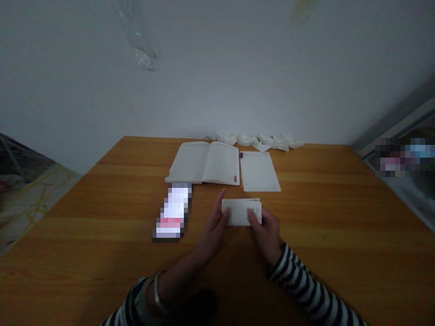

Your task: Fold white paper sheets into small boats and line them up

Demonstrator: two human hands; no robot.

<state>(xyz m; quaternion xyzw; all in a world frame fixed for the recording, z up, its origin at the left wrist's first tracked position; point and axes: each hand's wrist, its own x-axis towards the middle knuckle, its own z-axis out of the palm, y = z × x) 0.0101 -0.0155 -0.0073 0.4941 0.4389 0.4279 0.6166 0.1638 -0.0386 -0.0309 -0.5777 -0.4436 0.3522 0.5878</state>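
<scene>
My left hand point(213, 231) and my right hand point(265, 234) grip opposite ends of a folded white paper point(239, 212), holding it just above the wooden table or resting on it. The fold looks like several layers thick. Beyond the hands, an open white notebook point(205, 163) lies with a red mark at its lower right corner. A loose white sheet point(259, 172) sits to the right of it, and a blurred-out flat object point(172, 211) lies to the left of my hands.
The wooden table point(84, 217) meets a white wall at its far edge. A row of several folded white paper pieces point(258, 141) lines that edge. A bangle circles my left wrist, and striped sleeves cover both arms. A pixelated patch hides something off the table on the right.
</scene>
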